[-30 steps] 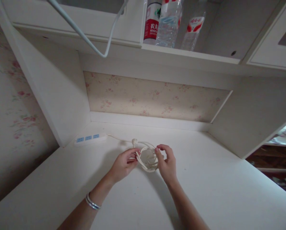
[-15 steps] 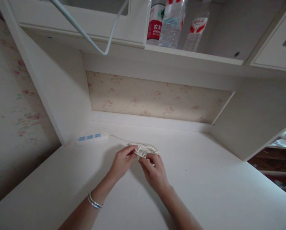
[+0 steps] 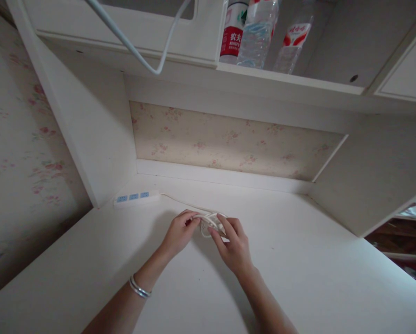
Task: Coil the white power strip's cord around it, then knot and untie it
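A bundled white power cord point(image 3: 208, 223) is held between my two hands, just above the white desk. My left hand point(image 3: 180, 230) pinches the left end of the loops between thumb and fingers. On the right side, my right hand point(image 3: 233, 239) has its thumb and fingers closed around the bundle; a pale plug-like piece shows by its fingers, partly hidden. From the coil a single strand runs back left to a white power strip point(image 3: 136, 198) with blue sockets, which lies on the desk near the left panel.
The white desk point(image 3: 308, 260) spreads around my hands. Overhead is a shelf point(image 3: 288, 82) with several plastic bottles point(image 3: 258, 39). A pale blue bent rod or cable point(image 3: 124, 39) hangs at the upper left. Side panels point(image 3: 86, 125) bound the desk left and right.
My right hand has shifted slightly right and its fingers have moved on the cord, exposing the plug-like piece. The loops look more drawn together. My left hand keeps its pinch.
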`<act>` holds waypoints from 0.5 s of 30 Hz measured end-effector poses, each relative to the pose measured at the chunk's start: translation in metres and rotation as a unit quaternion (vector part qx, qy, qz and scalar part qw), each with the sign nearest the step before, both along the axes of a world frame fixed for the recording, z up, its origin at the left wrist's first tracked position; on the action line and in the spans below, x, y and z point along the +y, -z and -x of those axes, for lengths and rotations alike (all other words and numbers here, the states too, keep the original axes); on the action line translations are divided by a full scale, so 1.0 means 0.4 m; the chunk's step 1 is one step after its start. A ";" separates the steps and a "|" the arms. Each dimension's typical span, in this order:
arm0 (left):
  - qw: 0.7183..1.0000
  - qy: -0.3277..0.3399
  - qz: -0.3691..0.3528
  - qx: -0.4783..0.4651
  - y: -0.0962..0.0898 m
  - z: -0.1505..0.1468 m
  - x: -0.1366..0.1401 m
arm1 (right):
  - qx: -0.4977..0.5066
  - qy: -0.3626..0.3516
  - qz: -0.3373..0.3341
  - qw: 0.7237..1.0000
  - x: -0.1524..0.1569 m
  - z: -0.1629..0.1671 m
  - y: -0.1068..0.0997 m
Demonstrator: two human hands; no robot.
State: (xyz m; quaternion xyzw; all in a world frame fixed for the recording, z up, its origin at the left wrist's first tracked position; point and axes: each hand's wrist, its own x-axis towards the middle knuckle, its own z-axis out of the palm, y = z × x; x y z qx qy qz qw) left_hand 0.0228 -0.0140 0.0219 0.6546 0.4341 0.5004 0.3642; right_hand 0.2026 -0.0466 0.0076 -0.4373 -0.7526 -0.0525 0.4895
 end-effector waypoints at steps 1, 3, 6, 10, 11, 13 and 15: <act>1.000 -0.006 0.019 -0.009 -0.003 0.000 -0.001 | 0.023 0.003 0.003 1.000 0.000 -0.004 0.001; 0.997 -0.022 0.059 -0.035 -0.009 0.000 -0.003 | 0.045 -0.007 0.012 0.999 0.002 -0.012 -0.001; 0.991 -0.051 0.092 -0.077 -0.013 0.002 -0.002 | 0.048 -0.022 0.019 0.998 0.006 -0.024 -0.010; 0.989 -0.061 0.094 -0.100 -0.009 0.004 0.002 | 0.082 -0.002 0.023 0.996 0.015 -0.036 -0.025; 0.989 -0.063 0.092 -0.097 -0.007 0.004 0.002 | 0.086 0.001 0.027 0.996 0.016 -0.038 -0.028; 0.990 -0.069 0.092 -0.086 -0.004 0.003 0.003 | 0.093 0.008 0.041 0.995 0.017 -0.042 -0.032; 0.989 -0.071 0.099 -0.084 0.000 0.001 0.003 | 0.113 0.027 0.058 0.992 0.018 -0.045 -0.035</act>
